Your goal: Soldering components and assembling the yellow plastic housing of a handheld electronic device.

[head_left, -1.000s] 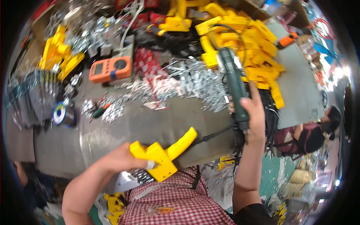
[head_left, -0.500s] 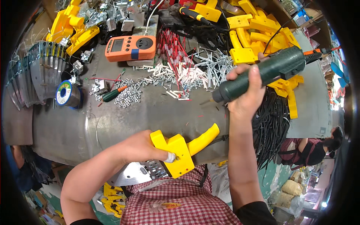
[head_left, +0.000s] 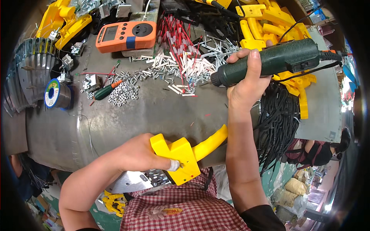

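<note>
From afar, my left grip (head_left: 145, 154) clasps the yellow housing (head_left: 185, 157) on the near side of the orange meter (head_left: 127, 35), seemingly to steady it; my right grip (head_left: 248, 79) wraps the green power driver (head_left: 283, 57), right of the meter.

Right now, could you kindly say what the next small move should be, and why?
Perhaps swing the bit of the green power screwdriver toward the yellow handle: the left hand holds that handle, while the right hand grips the screwdriver with its bit pointing left, not at the handle.
</note>
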`<state>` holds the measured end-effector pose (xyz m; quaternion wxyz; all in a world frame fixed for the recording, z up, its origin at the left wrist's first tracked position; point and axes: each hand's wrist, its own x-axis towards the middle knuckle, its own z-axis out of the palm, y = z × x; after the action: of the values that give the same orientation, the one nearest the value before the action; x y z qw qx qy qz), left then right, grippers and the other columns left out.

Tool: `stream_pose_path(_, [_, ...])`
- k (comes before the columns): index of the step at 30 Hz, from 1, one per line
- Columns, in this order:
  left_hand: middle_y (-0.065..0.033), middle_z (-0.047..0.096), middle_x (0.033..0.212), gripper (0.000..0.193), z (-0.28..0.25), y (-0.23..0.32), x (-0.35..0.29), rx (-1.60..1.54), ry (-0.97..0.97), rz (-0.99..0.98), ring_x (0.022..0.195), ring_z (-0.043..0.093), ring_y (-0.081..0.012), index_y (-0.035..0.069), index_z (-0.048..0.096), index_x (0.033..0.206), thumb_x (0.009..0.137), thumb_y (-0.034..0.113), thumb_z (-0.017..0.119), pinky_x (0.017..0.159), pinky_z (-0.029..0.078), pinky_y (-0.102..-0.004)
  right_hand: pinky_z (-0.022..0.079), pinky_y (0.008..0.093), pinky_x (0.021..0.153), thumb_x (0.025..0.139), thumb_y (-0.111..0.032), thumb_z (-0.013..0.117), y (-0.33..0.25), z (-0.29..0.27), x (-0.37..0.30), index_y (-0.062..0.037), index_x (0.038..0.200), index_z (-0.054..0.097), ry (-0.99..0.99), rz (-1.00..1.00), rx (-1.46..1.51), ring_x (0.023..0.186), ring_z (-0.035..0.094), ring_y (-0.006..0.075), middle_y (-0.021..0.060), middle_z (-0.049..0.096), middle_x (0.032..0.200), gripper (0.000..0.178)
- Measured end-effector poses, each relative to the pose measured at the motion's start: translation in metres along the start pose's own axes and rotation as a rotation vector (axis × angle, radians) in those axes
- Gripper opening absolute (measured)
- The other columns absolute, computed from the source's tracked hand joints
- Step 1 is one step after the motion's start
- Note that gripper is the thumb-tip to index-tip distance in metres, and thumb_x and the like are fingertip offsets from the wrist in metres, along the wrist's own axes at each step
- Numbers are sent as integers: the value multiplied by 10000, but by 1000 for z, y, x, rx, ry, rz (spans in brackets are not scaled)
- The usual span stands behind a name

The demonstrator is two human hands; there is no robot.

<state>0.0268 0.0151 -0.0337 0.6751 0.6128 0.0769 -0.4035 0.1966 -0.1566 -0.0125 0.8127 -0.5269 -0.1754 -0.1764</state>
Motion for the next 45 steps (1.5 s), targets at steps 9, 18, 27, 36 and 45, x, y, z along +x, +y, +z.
stream_pose_path(9, [-48,676,849,384,1,0,-1,-8,15,-2,775,604,-122,20,668,991,717,266,778,729,475,-288,492,305,640,864,-73,590,3,2,-1,15,1381,230,-17,-2,-32,628,570,171,100,566,770,636])
stream_pose_path(18, [-63,681,897,435,6,0,3,-64,89,39,823,613,-135,12,660,1043,735,302,762,766,481,-296,489,331,620,862,-61,564,-24,2,-2,-14,1382,234,-85,-57,-16,610,562,194,114,561,756,618])
stream_pose_path(27, [-67,670,1002,473,10,8,12,-65,108,46,912,612,-145,7,629,1112,731,249,769,840,465,-294,491,319,633,870,-67,548,-38,-7,-8,-16,1362,256,-71,-41,96,621,558,189,113,555,748,575])
stream_pose_path(36, [-73,672,1007,446,11,7,11,-56,158,50,912,613,-140,-3,625,1106,744,219,761,836,468,-292,489,312,618,859,-62,565,-31,-12,-11,-6,1359,265,-47,-10,26,618,566,181,100,563,745,586])
stream_pose_path(45, [-78,671,1013,474,13,6,12,-50,168,23,912,617,-146,-15,614,1122,726,192,772,842,469,-293,494,313,595,873,-116,564,-25,-21,-13,-21,1363,263,-3,2,-106,603,563,186,97,548,746,583])
